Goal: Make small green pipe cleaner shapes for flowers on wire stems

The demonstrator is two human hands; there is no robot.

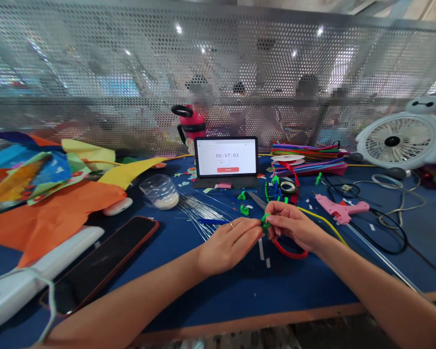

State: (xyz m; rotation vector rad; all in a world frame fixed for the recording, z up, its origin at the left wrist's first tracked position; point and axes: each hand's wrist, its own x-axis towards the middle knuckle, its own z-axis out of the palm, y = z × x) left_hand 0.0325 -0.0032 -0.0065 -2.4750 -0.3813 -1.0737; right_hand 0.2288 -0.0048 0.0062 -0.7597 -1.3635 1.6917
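Between my two hands, above the blue table, is a small green pipe cleaner (265, 223) bent into a curl. The fingers of my left hand (229, 245), a ring on one of them, close on its left side. My right hand (291, 224) pinches it from the right with thumb and fingers. Beneath my right hand lie scissors with a red handle (292, 252); their blades point up and left. Similar green curled pieces (244, 210) rest just beyond the hands. A blue pen-like stick (213, 221) lies over a bunch of thin wires (203, 213) left of them.
A tablet (226, 157) showing a timer stands at the back. On the right are a pink glue gun (342, 207), cables, pipe cleaner bundles (308, 167) and a white fan (403, 138). A phone (109, 261), orange paper (54, 213) and clear plastic cup (160, 191) lie left.
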